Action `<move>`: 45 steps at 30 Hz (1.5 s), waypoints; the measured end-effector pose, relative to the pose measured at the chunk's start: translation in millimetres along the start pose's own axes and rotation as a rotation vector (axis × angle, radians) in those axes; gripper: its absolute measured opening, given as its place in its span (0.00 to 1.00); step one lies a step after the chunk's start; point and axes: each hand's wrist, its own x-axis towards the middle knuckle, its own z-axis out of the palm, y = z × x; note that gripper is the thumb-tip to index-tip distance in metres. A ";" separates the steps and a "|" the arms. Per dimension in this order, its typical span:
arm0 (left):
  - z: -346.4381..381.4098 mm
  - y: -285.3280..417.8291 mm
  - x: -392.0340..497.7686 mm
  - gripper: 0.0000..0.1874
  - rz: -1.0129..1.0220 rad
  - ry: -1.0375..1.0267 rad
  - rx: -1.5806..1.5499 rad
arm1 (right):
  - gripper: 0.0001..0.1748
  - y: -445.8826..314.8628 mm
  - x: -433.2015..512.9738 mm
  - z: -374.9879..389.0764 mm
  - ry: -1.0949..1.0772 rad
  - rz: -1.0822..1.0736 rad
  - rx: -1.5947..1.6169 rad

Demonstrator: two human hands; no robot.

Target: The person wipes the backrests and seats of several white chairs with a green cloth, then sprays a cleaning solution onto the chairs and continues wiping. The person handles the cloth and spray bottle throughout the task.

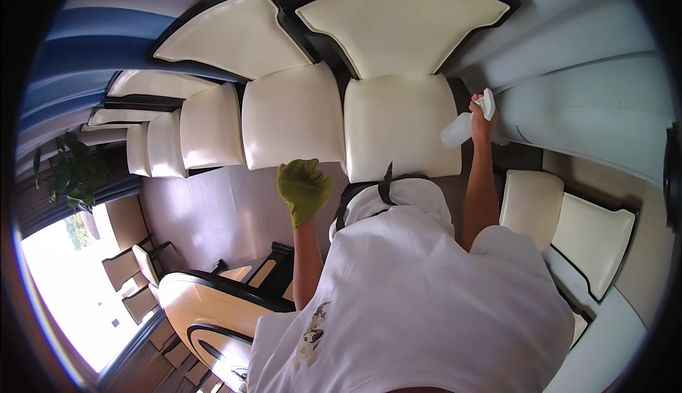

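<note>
My left hand (303,193) wears a green fabric glove, with bumps along its upper edge like loosely bent fingers. It is in front of a cream upholstered chair seat (293,118); whether it touches the seat's front edge I cannot tell. In my right hand (483,124) is a translucent white spray bottle (457,131), gripped around the neck below its white trigger head (487,104). The bottle is tilted, its base over the right side of another cream seat (399,126). A matching cream backrest (407,25) in a black frame rises behind that seat.
More cream chairs (210,129) run leftward in a row beside blue curtains (101,46). A wooden table with a black rim (213,297) is at lower left. Another chair (533,206) stands to the right, near pale fabric (581,100). A leafy plant (74,169) is at far left.
</note>
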 end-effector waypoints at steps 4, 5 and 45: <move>22.7 4.5 -1.5 0.17 -0.406 -0.022 -0.867 | 0.13 6.7 7.3 4.8 -0.140 -0.110 -0.206; 27.7 2.6 -3.1 0.16 -0.412 -0.045 -0.874 | 0.09 8.9 7.5 10.6 -0.127 -0.094 -0.355; 20.4 -75.6 -61.3 0.11 0.003 0.091 -0.055 | 0.08 -11.9 -112.5 119.6 -0.576 -0.351 -0.436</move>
